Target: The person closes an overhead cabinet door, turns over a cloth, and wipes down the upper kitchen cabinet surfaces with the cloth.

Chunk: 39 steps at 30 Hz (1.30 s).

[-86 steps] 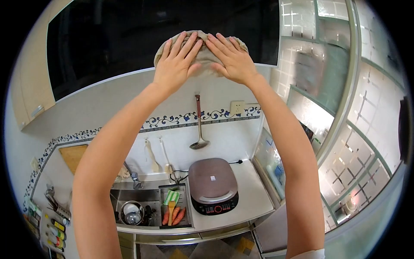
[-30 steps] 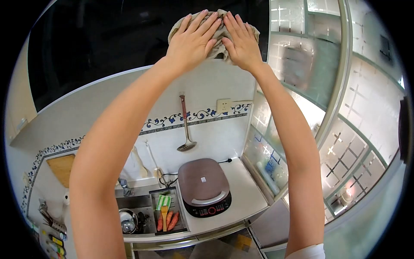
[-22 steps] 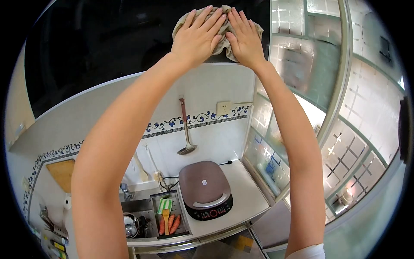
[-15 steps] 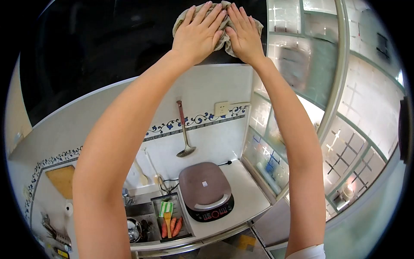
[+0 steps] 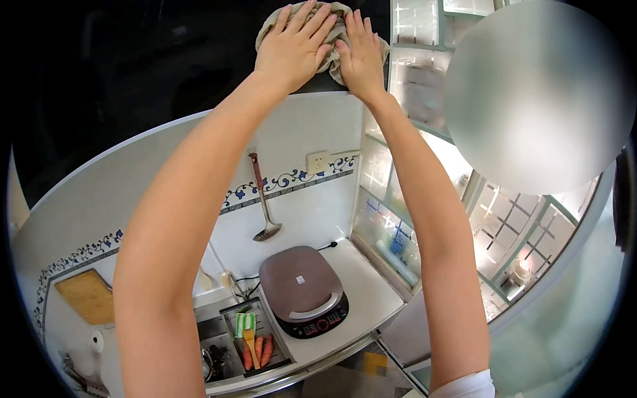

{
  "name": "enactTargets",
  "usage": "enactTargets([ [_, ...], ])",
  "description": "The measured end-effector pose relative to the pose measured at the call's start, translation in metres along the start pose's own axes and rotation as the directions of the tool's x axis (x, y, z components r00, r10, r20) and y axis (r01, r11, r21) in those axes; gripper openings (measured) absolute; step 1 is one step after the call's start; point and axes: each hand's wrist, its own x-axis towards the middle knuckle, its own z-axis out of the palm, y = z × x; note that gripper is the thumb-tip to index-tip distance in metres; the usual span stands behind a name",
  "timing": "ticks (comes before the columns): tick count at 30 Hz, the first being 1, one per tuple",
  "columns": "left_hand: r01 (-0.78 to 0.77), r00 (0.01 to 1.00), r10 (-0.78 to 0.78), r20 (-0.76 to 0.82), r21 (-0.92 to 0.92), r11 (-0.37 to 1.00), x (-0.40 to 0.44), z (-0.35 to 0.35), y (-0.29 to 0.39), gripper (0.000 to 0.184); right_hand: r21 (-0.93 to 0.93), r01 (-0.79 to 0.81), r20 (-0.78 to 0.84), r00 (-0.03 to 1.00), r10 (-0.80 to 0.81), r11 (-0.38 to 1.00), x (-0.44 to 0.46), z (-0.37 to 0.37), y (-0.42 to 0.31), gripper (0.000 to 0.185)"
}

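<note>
My left hand [image 5: 292, 50] lies flat with its fingers spread on a crumpled grey-beige cloth [image 5: 335, 36], pressing it against a glossy black panel [image 5: 179, 53] above the counter. Beside it, my right hand [image 5: 362, 65] also rests flat on the cloth, fingers stretched upward and close together. The cloth bunches between the two palms and sticks out past both hands, near the panel's lower right corner. Both arms are raised, and neither hand's fingers wrap around the cloth.
Below stands a brown electric griddle [image 5: 302, 282] on the white counter [image 5: 368, 285]. A skimmer [image 5: 264, 199] hangs on the wall. Left of the griddle, a sink tray [image 5: 271, 361] holds orange-red roots and a yellow-handled tool. Patterned glass [image 5: 391, 232] lines the right; a round blur hides part.
The whole scene has shifted left in view as the camera turned. Both hands stay flat on the cloth, at nearly the same place on the panel. A round blurred patch now appears at right.
</note>
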Motion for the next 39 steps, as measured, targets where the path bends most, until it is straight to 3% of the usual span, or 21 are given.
enactTargets([
  [8,0.038,0.999,-0.036,0.017,-0.103,0.994,-0.003,0.001,0.011,0.053,0.018,-0.041,0.026,0.999,0.040,0.999,-0.012,-0.006,-0.001,0.059],
  [27,0.102,0.981,-0.085,0.174,-0.091,0.991,-0.012,-0.014,0.046,0.059,0.097,0.030,0.139,0.989,-0.044,0.995,-0.039,-0.023,0.026,0.060],
  [39,0.127,0.985,-0.125,0.122,-0.007,0.992,0.006,-0.008,0.045,0.059,0.102,0.108,-0.007,0.994,-0.108,0.989,-0.014,-0.012,0.037,0.057],
])
